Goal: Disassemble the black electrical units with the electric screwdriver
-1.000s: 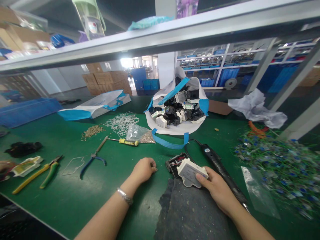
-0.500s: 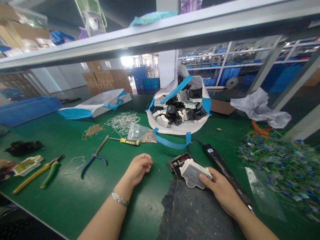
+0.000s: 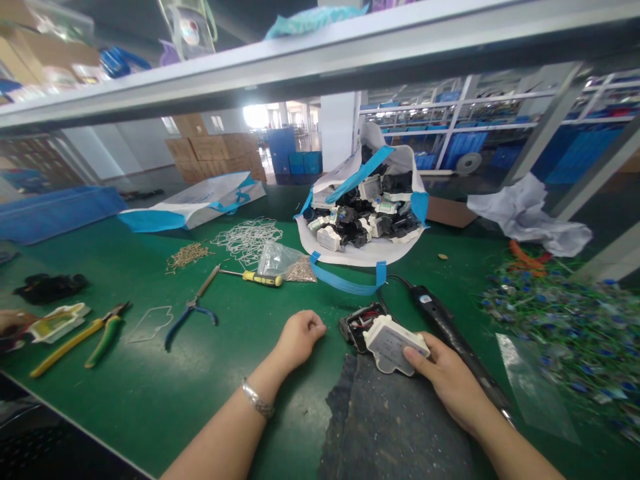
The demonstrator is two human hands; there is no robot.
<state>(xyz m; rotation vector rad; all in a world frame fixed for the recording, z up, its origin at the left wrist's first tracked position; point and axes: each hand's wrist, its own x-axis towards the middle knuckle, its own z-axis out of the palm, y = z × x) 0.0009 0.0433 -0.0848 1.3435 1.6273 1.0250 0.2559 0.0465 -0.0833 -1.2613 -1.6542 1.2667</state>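
Note:
My right hand point(image 3: 445, 373) grips a white plastic housing cover point(image 3: 393, 343) by its right end, thumb on top. Just behind the cover sits an open black housing point(image 3: 363, 323) with red wires inside; the cover hides part of it. My left hand point(image 3: 300, 337) is to the left of the housing, low over the table. Its fingers are curled in, and whatever they may hold is hidden. A dark rubber mat point(image 3: 400, 420) lies under the right hand. A black electric screwdriver point(image 3: 455, 347) with a cord rests beside that hand.
An open white bag point(image 3: 345, 257) full of housings stands behind the hands. To the left lie a yellow screwdriver point(image 3: 263, 278), blue-handled pliers point(image 3: 191, 307), cutters point(image 3: 103, 327) and white gaskets point(image 3: 247, 240). Green wire scraps point(image 3: 565, 333) spread at right. Another person's hand point(image 3: 14, 323) shows at far left.
My left hand has moved right, closer to the black housing, with its fingers still curled. My right hand keeps its grip on the white cover. The view has shifted slightly.

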